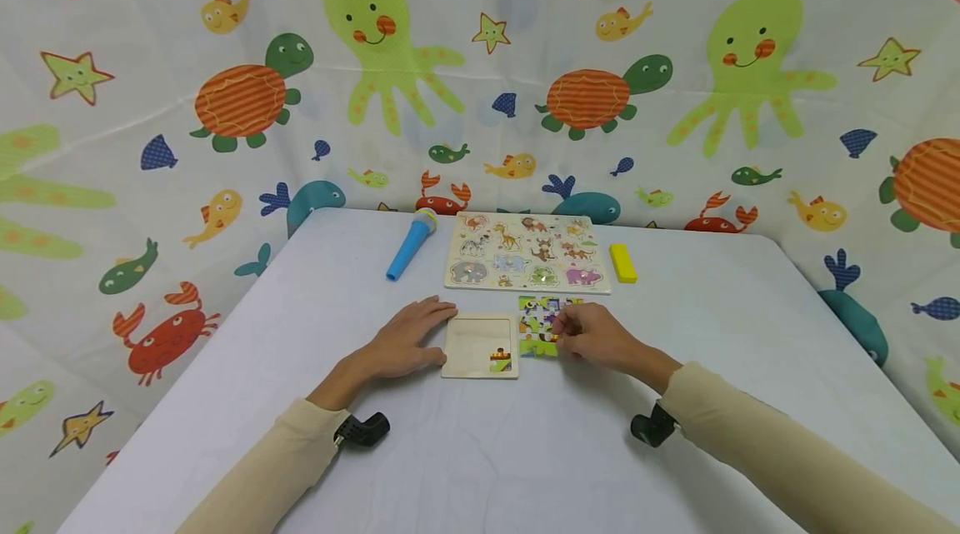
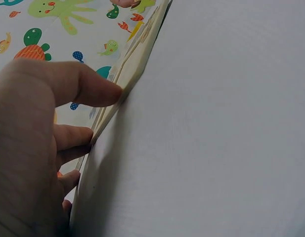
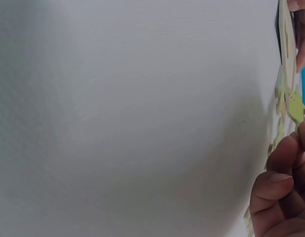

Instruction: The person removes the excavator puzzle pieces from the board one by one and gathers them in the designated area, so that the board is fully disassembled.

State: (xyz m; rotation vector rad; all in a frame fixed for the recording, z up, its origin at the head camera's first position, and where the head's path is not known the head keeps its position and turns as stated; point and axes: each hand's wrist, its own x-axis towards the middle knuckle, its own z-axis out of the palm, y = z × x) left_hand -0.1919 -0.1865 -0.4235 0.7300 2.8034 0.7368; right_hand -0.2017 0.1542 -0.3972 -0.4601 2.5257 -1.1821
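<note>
A shallow square wooden puzzle tray (image 1: 468, 342) lies on the table with joined jigsaw pieces (image 1: 500, 360) in its lower right corner. My left hand (image 1: 408, 338) rests along the tray's left side, thumb and fingers fairly straight and touching its edge (image 2: 135, 66). Right of the tray, several colourful loose pieces (image 1: 536, 324) lie close together in a block. Over that block's right side is my right hand (image 1: 596, 338), hiding part of it. Between its thumb and fingertips it pinches a green puzzle piece (image 3: 295, 106), seen best in the right wrist view.
Behind the tray lies a wooden animal peg board (image 1: 525, 252). A blue toy microphone (image 1: 411, 247) is at its left and a yellow block (image 1: 622, 263) at its right. The white tabletop (image 1: 480, 451) ends at a sea-animal patterned curtain (image 1: 450, 84).
</note>
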